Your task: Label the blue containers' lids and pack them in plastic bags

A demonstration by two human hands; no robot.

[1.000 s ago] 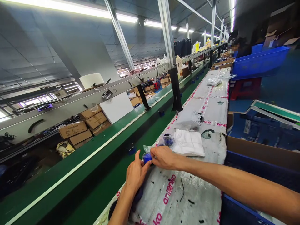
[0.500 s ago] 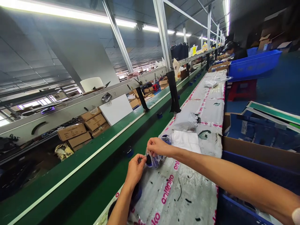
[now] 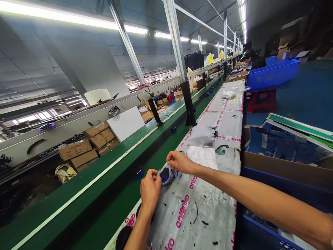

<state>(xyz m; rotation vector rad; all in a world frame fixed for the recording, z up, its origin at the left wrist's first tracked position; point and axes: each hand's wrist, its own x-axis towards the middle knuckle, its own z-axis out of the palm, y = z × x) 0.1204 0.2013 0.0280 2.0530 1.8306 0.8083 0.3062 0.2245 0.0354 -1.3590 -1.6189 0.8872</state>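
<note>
A clear plastic bag with a dark blue round item inside it is stretched between my hands. My left hand pinches its near left edge between thumb and fingers. At the upper right of the bag, my right hand grips the film with closed fingertips. Just beyond my right hand lies a flat stack of white bags, and behind that a bundled translucent bag. A dark round item sits near my left forearm, partly cut off by the frame.
A green conveyor belt runs along the left, carrying a dark blue round item. The film-covered bench has black scraps on it. Blue crates and a carton stand at right. A person sits farther along, near a blue tub.
My fingertips have drawn slightly apart, spreading the bag's film between them. The whole scene has shifted a little leftward in view.
</note>
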